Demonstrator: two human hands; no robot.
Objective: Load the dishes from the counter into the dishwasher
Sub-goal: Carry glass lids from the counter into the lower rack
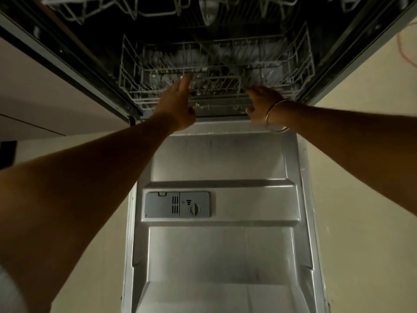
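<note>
The dishwasher stands open, its steel door (225, 245) folded flat toward me. The grey wire lower rack (135, 71) sits inside the dark tub. My left hand (178, 102) reaches to the rack's front edge with straight fingers touching the wires. My right hand (262, 102), a metal bangle on its wrist, has its fingers curled over the rack's front rail on the right. I cannot make out any dishes in the rack in this dim light.
The upper rack (94, 7) hangs at the top of the view. A grey detergent dispenser (178, 204) sits on the door's inner face. Pale floor (361, 154) lies on both sides of the door.
</note>
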